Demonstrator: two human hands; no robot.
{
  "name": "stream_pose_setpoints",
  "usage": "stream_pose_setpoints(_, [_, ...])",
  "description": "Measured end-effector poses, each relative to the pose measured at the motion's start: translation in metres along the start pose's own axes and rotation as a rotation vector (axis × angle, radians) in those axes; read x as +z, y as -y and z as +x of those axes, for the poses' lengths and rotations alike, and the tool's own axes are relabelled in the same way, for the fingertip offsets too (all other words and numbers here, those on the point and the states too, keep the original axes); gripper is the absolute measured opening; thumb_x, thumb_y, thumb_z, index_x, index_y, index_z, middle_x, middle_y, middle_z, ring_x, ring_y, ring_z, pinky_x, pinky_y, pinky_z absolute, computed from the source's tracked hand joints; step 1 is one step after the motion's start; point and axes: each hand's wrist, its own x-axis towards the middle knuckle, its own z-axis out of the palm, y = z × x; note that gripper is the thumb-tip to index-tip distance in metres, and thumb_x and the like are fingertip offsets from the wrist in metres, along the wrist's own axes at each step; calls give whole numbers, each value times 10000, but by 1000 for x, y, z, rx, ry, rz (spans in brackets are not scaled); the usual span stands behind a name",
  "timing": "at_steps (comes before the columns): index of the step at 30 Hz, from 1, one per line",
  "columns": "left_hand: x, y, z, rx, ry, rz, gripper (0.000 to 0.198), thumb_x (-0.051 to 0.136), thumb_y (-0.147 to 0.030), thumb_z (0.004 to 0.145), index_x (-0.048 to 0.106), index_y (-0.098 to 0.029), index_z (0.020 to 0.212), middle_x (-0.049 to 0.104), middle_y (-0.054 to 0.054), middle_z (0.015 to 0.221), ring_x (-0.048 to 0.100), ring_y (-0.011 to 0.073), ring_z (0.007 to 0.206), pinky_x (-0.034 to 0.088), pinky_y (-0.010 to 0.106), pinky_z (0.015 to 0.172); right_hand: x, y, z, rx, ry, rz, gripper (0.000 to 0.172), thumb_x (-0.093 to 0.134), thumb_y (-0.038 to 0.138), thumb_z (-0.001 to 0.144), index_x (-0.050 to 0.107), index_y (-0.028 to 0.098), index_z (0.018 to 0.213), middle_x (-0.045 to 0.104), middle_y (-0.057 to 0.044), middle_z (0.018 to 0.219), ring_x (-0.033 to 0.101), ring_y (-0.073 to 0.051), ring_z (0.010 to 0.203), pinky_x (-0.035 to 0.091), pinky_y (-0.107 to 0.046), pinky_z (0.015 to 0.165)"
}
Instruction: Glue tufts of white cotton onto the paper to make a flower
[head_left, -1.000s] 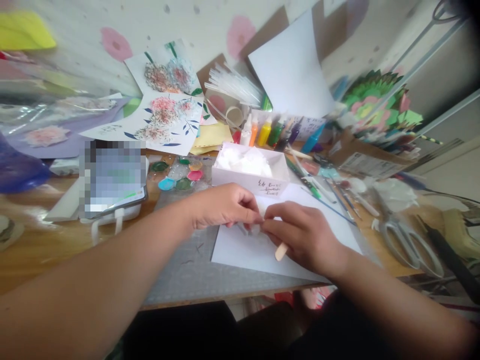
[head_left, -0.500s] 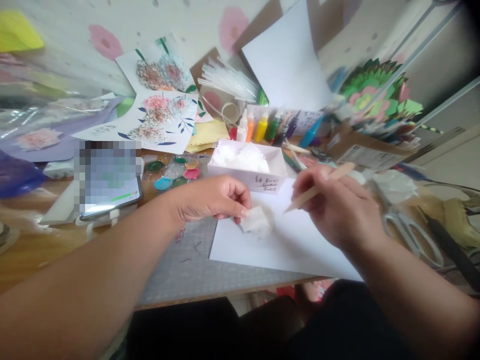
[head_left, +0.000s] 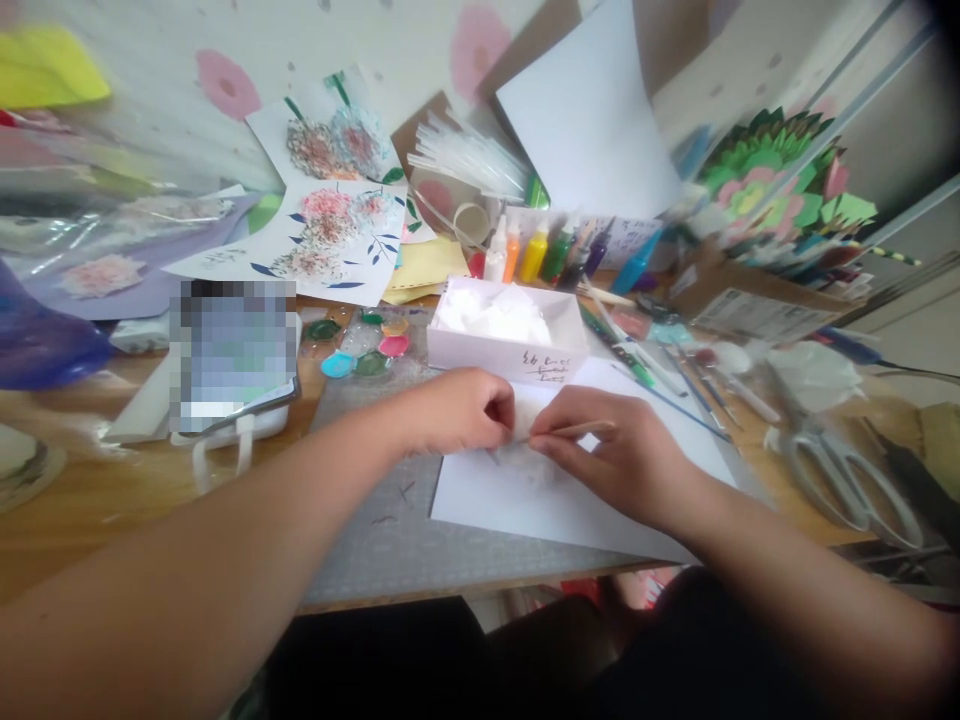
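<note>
Fingers of the left hand (head_left: 457,410) are pinched on a small white tissue piece (head_left: 525,425), held just over the white sheet (head_left: 570,500) lying on the cutting mat (head_left: 375,540). Right hand (head_left: 622,455) grips a thin wooden stick (head_left: 574,430), tip at the tissue. White box (head_left: 510,350) just behind has handwriting on its front, too blurry to read.

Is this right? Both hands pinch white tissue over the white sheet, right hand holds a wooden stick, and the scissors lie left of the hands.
Not quite. In the head view the scissors lie right of the hands, not left. The rest holds: left hand and right hand meet at the white tissue over the white sheet, right hand holding the wooden stick.
</note>
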Motion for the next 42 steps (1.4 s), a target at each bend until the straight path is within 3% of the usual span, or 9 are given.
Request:
stream_pose_setpoints(12, [4, 3, 2, 6, -86, 43, 156, 515, -319, 664, 573, -188, 727, 602, -11, 691, 509, 124, 595, 330, 218, 491, 8, -3, 4, 0, 58, -106, 83, 538, 200, 802, 614, 188, 773, 632, -16, 759, 561, -138, 711, 437, -263, 640])
stream_pose_setpoints(18, [-1, 4, -2, 55, 3, 24, 265, 604, -398, 623, 542, -180, 759, 577, -13, 729, 494, 120, 616, 337, 211, 499, 10, -1, 12, 42, 94, -121, 106, 538, 155, 787, 618, 202, 735, 645, 12, 743, 578, -130, 705, 433, -246, 640])
stream_pose_setpoints(21, [0, 3, -2, 44, -11, 64, 335, 646, -419, 589, 533, -178, 792, 575, -6, 762, 488, 121, 619, 340, 214, 507, 10, -6, 16, 102, 84, -31, 108, 553, 155, 773, 629, 204, 715, 654, 26, 722, 586, -116, 662, 434, -233, 620])
stream_pose_setpoints(26, [5, 3, 2, -10, -47, 61, 215, 554, -366, 686, 530, -169, 771, 579, 1, 716, 506, 121, 612, 350, 214, 506, -3, -13, 15, 221, -82, 184, 219, 532, 222, 800, 601, 170, 599, 634, -1, 709, 560, -100, 590, 430, -221, 544])
stream_pose_setpoints(31, [8, 1, 1, -7, -92, 77, 187, 554, -350, 684, 507, -172, 718, 566, -13, 658, 485, 109, 558, 320, 204, 469, -33, -16, 9, 147, -307, 156, 310, 454, 287, 857, 592, 190, 597, 593, -9, 654, 542, -122, 610, 434, -242, 556])
stream_pose_setpoints(35, [11, 4, 2, -8, -142, 101, 162, 544, -329, 684, 504, -172, 696, 567, -13, 651, 477, 107, 544, 288, 207, 457, -55, -19, 13, 61, -275, 35, 313, 392, 299, 881, 577, 189, 654, 590, -33, 729, 557, -161, 731, 442, -300, 708])
stream_pose_setpoints(38, [13, 8, 3, 9, -162, 99, 133, 534, -310, 684, 506, -180, 686, 571, -17, 647, 484, 112, 544, 284, 211, 454, -63, -21, 29, 73, -231, -70, 255, 382, 309, 879, 600, 183, 836, 610, -43, 797, 568, -168, 752, 447, -299, 691])
stream_pose_setpoints(42, [11, 7, -1, 48, -229, 85, 43, 501, -231, 672, 512, -189, 671, 570, -14, 653, 487, 120, 546, 267, 218, 448, -58, -33, 61, 48, -38, -326, 199, 467, 257, 816, 630, 196, 914, 620, -43, 855, 563, -166, 761, 429, -293, 684])
